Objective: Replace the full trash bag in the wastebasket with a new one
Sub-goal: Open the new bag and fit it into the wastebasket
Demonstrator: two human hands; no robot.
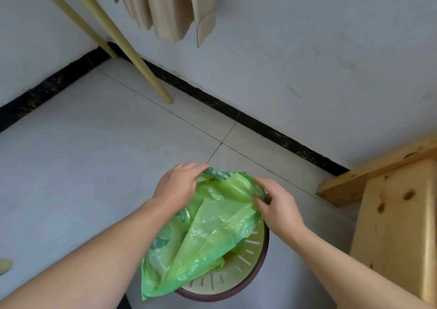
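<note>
A round wastebasket with a dark red rim and a slotted cream inner wall stands on the floor below me. A light green plastic trash bag lies crumpled over its left and far side, one end hanging over the near-left rim. My left hand grips the bag's top edge at the far left. My right hand pinches the bag's edge at the far right, above the basket rim. The bag hides the inside of the basket on the left.
A pale wooden bench or stool stands close on the right. Two wooden poles lean into the wall corner at the back left. Beige cloth hangs above. Grey tile floor spreads left; a black skirting runs along the walls.
</note>
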